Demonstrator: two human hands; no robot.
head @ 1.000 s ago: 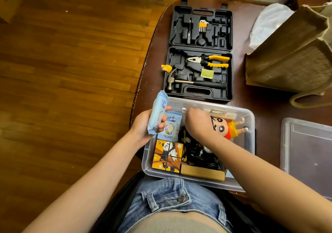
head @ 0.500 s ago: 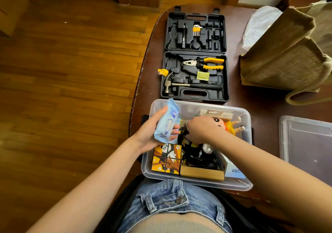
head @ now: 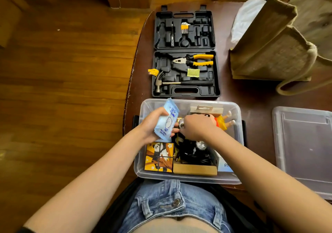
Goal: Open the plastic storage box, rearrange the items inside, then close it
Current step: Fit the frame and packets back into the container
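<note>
Over the open storage box [head: 188,179], my left fingers [head: 172,130] now grasp the wipes pack [head: 167,123] lower, while my right fingers [head: 184,125] pinch something small, still mid-rearranging.

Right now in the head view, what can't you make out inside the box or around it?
- What the right hand grips: only a small metallic bit shows, the fist covers the rest.
- Cartoon doll: the same hand hides most of its face.
- Box lid: cut off by the right edge.
- Label in the storage box near corner: forearm covers it.
- Wet wipes pack small print: too small.
</note>
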